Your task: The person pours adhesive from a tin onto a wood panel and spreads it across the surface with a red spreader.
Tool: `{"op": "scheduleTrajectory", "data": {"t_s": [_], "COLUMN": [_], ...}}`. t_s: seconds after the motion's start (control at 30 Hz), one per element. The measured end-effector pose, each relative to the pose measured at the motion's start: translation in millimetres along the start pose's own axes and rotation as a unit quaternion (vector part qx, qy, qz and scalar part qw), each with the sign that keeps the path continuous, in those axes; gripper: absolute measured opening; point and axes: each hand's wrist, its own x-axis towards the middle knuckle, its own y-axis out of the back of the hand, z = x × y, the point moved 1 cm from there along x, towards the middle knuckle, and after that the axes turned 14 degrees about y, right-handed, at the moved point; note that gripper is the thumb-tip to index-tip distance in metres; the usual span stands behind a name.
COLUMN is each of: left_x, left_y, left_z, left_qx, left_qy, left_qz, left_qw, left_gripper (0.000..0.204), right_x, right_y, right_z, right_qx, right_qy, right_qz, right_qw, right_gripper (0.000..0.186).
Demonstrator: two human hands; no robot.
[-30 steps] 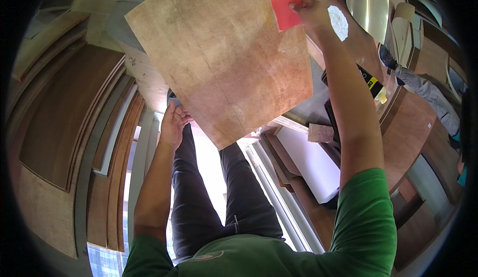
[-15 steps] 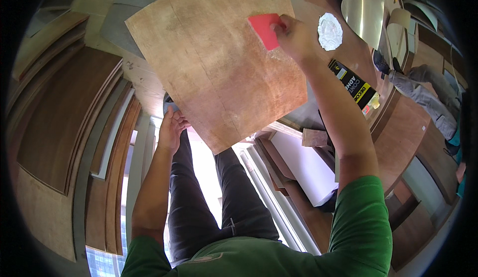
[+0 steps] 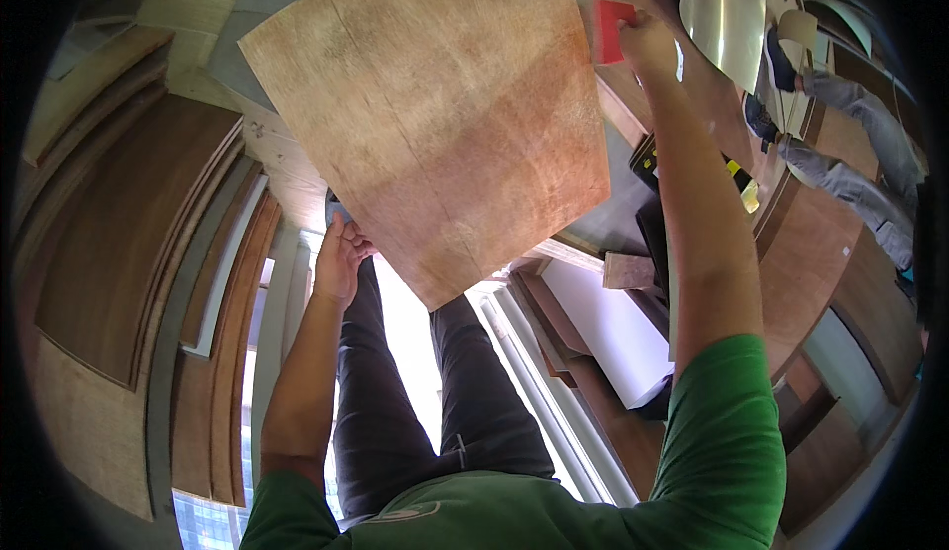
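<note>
A large light-brown plywood sheet (image 3: 435, 135) with a lengthwise seam fills the middle of the head view, its lower corner over my legs. Just off its right edge, my right hand (image 3: 652, 46) grips a flat red spreader (image 3: 610, 31) between thumb and fingers. By the sheet's lower left edge is my left hand (image 3: 341, 261), its fingers loosely bent and apart, the tips close to the edge. I cannot tell whether they touch it. My right forearm partly covers a black and yellow adhesive container (image 3: 743, 186).
Stacked wood panels (image 3: 129, 244) stand at the left. A shiny curved metal sheet (image 3: 725, 21) lies at the far right, near another person's legs (image 3: 850, 155). A small wooden block (image 3: 629, 271) sits below the plywood's right side. White boards (image 3: 603, 328) lean lower down.
My right hand has moved right with the red spreader, from over the plywood to beyond its edge, now mostly covering the round white item. The left hand stays put. Another leg of the person at right shows.
</note>
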Motion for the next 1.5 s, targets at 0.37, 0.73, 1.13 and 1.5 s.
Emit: {"op": "scheduleTrajectory", "data": {"t_s": [0.37,0.73,1.13,1.5], "left_x": [3.4,1.2,-6.9,-7.2], "left_y": [1.8,3.3,1.0,2.3], "left_z": [-2.2,-2.1,3.6,0.5], "left_qx": [-0.017,-0.016,-0.025,-0.009], "left_qy": [0.015,0.004,-0.002,-0.010], "left_qz": [0.015,0.002,-0.013,-0.011], "left_qw": [1.000,1.000,1.000,1.000], "left_gripper": [0.063,0.066,0.062,0.063], "right_x": [37.0,53.2,-48.8,-199.9], "right_y": [-0.4,-19.6,-45.4,2.6], "right_z": [-39.0,-12.6,41.2,59.1], "right_qx": [0.482,0.276,0.301,0.358], "right_qy": [-0.049,-0.103,-0.276,-0.203], "right_qz": [-0.074,-0.061,-0.062,0.009], "right_qw": [0.871,0.954,0.911,0.911], "right_gripper": [0.040,0.038,0.028,0.027]}}
